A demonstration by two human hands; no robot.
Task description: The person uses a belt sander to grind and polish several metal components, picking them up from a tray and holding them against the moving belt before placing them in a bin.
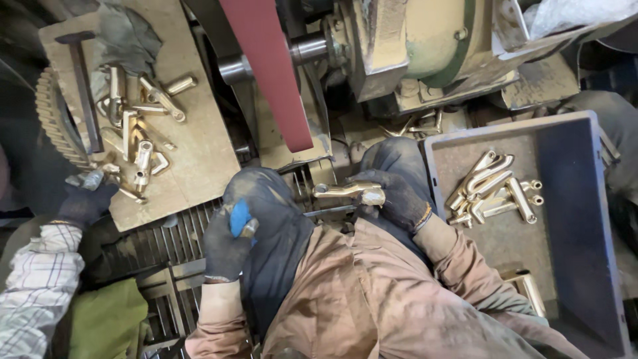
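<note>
Behind my knees runs the red sanding belt [269, 73]; right fingers [389, 196] grip a brass fitting [345, 191], left fingers [229, 242] closed on a blue piece [239, 216].

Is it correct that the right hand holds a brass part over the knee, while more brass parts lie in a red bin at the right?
Not quite. In the head view the bin is dark blue-grey, not red. The right hand does hold a brass part over the knee, and more brass parts lie in that bin.

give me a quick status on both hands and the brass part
Right hand grips brass fitting. Left hand holds blue piece. Sanding belt just ahead, nothing between.
</note>
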